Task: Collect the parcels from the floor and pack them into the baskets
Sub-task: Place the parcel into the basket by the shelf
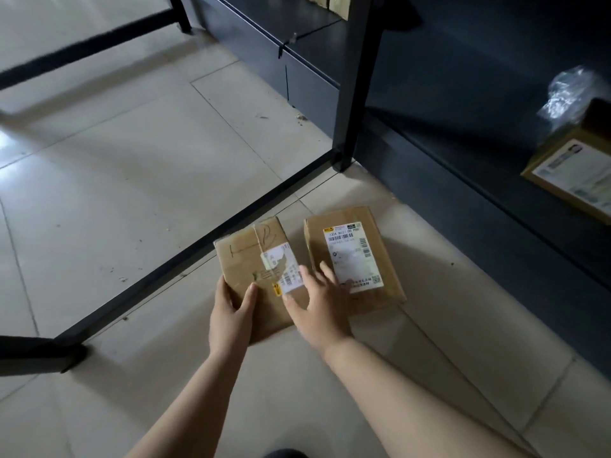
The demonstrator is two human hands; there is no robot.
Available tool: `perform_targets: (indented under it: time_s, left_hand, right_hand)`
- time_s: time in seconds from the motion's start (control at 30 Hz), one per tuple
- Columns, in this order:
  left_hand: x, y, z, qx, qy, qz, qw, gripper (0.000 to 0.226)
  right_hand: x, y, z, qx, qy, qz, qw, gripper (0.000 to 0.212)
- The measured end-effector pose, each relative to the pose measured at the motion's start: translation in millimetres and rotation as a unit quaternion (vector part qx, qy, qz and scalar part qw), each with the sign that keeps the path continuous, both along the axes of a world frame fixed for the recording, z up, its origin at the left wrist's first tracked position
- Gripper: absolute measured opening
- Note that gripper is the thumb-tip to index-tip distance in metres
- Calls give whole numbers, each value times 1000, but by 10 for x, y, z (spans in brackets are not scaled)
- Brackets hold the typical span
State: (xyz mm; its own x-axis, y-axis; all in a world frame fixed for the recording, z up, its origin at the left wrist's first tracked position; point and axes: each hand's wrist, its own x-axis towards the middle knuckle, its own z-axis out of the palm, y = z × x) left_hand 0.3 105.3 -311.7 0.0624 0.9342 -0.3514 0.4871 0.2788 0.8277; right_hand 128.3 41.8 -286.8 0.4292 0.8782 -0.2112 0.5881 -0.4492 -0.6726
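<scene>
1. A small taped cardboard parcel (pixel 254 276) lies on the tiled floor (pixel 132 193), marked with a handwritten "B" and bearing a torn label.
2. The left hand (pixel 231 312) grips its near left corner, thumb on top and fingers wrapped round the edge.
3. The right hand (pixel 317 309) is over the parcel's right side with fingers spread apart; it is blurred, and whether it touches the box I cannot tell.
4. A second parcel (pixel 353 256), with a white shipping label (pixel 352 256), lies flat just beside the first, to its right.
5. A black frame bar (pixel 198 259) runs along the floor behind the first parcel.
6. Dark shelving (pixel 463 127) stands at right, holding another labelled box (pixel 575 173) and crumpled clear plastic (pixel 565 94).
</scene>
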Motion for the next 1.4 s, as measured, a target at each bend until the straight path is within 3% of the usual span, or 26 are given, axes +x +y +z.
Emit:
perform_targets:
  time_s: [0.1, 0.3, 0.43, 0.57, 0.7, 0.83, 0.97, 1.17, 1.3, 1.4]
  left_hand:
    - [163, 37, 379, 38, -49, -2, 998, 46]
    - [802, 2, 746, -19, -123, -84, 989, 49]
    - [851, -123, 555, -90, -132, -90, 983, 43]
    - [803, -243, 272, -229, -131, -74, 962, 53]
    - [924, -344, 202, -335, -145, -114, 924, 67]
    - [848, -314, 576, -338, -135, -84, 928, 86]
    - [646, -321, 1535, -338, -125, -52, 931, 86]
    - [472, -584, 3706, -320, -132, -17, 938, 36]
    - [356, -1006, 5274, -326, -148, -47, 932, 61]
    - [301, -1329, 6217, -323, -152, -57, 932, 66]
  right_hand:
    - [167, 60, 368, 100, 127, -110, 981, 44]
    - [893, -179, 689, 179, 143, -189, 955, 31]
    - [1308, -364, 505, 134, 216, -256, 933, 29]
    - [1605, -440, 258, 18, 367, -348, 863, 31]
    - [1490, -422, 100, -90, 440, -291, 845, 45]
    - [1371, -409, 372, -86, 465, -291, 832, 42]
    - [1200, -510, 1227, -68, 465, -279, 837, 31]
    - [959, -837, 3532, -39, 472, -294, 830, 26]
    - [859, -1246, 5158, -32, 446, -289, 847, 25]
    - [828, -1580, 6076, -17, 437, -298, 848, 29]
